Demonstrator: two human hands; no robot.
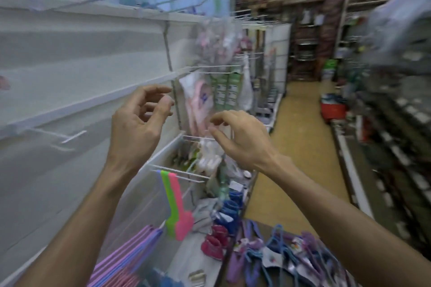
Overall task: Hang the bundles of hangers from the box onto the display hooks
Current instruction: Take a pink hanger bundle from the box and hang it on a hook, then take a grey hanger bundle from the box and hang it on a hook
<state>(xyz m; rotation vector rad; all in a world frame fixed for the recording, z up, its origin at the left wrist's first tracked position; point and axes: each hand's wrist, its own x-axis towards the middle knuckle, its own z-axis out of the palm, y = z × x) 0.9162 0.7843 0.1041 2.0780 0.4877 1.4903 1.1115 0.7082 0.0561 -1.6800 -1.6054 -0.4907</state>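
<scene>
**Hanging run: between bundles**

Reaching up, left hand (140,119) and right hand (238,137) are loosely curled, holding nothing. Blur hides any hanger bundle already hung on the white display hooks (182,171). At least 5 hanger bundles (279,256) remain in the box, bottom of view.

The scene is lit evenly and fairly brightly from overhead; hardly any hard shadows are cast. Heavy motion blur is seen throughout, strongest at the right shelving (394,109) and the far wall. Straight lines are bent by wide-angle distortion toward the edges.
</scene>
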